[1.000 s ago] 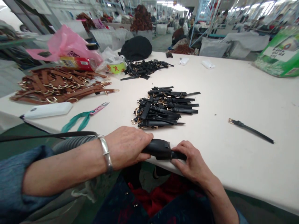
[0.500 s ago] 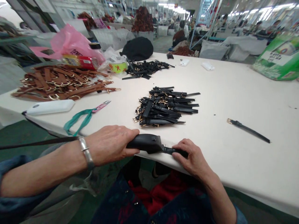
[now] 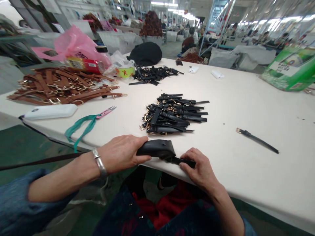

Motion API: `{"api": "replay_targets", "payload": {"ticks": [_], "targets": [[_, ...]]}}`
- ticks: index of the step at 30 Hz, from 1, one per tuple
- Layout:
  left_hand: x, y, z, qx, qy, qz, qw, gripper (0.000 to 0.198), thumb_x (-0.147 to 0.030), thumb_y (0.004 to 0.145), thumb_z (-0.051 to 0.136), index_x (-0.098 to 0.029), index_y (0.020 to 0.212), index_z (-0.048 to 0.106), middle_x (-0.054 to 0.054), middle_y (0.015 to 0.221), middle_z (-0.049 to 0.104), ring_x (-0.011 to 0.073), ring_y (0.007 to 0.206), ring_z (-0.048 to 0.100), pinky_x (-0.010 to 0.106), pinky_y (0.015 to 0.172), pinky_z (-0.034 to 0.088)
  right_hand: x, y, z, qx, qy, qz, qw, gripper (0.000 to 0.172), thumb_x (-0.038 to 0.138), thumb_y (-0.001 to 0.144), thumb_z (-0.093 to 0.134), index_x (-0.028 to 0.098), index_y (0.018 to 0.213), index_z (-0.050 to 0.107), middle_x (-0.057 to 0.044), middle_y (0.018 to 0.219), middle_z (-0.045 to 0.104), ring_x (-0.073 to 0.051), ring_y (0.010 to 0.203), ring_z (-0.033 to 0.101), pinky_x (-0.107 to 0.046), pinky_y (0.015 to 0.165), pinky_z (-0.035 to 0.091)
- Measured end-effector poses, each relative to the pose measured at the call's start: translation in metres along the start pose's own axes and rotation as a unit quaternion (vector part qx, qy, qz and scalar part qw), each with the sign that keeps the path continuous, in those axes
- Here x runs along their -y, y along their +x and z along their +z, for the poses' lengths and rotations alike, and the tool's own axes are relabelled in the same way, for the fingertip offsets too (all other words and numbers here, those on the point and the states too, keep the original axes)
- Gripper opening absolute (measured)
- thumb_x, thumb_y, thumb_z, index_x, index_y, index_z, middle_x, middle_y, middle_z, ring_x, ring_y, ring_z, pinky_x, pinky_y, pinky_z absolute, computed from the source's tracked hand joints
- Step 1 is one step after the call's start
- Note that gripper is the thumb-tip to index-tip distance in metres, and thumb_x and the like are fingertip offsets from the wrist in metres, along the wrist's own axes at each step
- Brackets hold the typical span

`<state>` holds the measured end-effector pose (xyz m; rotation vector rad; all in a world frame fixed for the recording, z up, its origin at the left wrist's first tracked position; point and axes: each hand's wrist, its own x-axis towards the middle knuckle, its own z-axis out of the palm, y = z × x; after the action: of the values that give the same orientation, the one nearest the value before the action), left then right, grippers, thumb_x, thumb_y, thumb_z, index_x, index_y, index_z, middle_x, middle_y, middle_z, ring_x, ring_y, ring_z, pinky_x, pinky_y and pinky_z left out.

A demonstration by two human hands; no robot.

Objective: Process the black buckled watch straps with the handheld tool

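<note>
My left hand (image 3: 124, 153) is closed around a black handheld device (image 3: 157, 148), shaped like a hair clipper, with a broad squared end. A short black buckle strap (image 3: 178, 160) lies under that end, at the table's near edge. The other part of this strap is pinched between the thumb and fingers of my right hand (image 3: 199, 165). Just beyond my hands is a pile of black buckle straps (image 3: 172, 114) with gold buckles. One single black strap (image 3: 258, 141) lies apart on the right.
Pink thread snips (image 3: 105, 112) with a green ribbon (image 3: 83, 128) and a white case (image 3: 50, 111) lie at left. Behind them are brown straps (image 3: 61, 85) under a pink bag (image 3: 73, 44). A second black strap pile (image 3: 157, 73) and a green package (image 3: 290, 70) are farther back.
The black device has tipped and shifted slightly right, its squared end now covering more of the strap. My right hand stays near its place, still pinching the strap.
</note>
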<state>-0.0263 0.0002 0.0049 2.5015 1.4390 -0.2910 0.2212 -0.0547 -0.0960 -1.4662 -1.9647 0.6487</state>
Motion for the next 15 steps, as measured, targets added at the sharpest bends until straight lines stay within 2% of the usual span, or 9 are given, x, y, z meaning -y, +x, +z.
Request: {"api": "replay_targets", "payload": {"ticks": [3,8,15], "targets": [[0.014,-0.008,-0.009,0.007,-0.005,-0.018,1.0,0.031,-0.053,0.077,0.044,-0.024,0.079,0.052,0.0,0.062,0.059,0.0176,0.059,0.055,0.026,0.053,0.035,0.004,-0.003,-0.001,-0.019,-0.023,-0.004,1.0,0.011,0.016,0.074,0.057,0.023,0.082,0.061,-0.002,0.081,0.057,-0.016,0.075,0.053,-0.029,0.069,0.042],[0.02,-0.021,-0.013,0.047,-0.026,-0.02,0.998,0.031,-0.054,0.076,0.045,-0.024,0.078,0.052,0.0,0.065,0.059,0.017,0.06,0.055,0.026,0.054,0.036,0.003,-0.007,0.001,-0.04,-0.092,-0.077,0.992,0.019,0.011,0.078,0.051,0.023,0.088,0.062,-0.004,0.086,0.059,-0.017,0.078,0.052,-0.031,0.072,0.041],[0.01,-0.03,-0.001,0.062,-0.022,-0.002,0.998,0.028,-0.051,0.078,0.044,-0.025,0.086,0.052,0.003,0.07,0.061,0.0203,0.067,0.059,0.029,0.058,0.038,-0.004,-0.009,0.003,-0.026,0.0,-0.103,0.994,0.016,0.012,0.078,0.053,0.02,0.09,0.061,-0.005,0.089,0.061,-0.016,0.083,0.055,-0.03,0.073,0.046]]}}
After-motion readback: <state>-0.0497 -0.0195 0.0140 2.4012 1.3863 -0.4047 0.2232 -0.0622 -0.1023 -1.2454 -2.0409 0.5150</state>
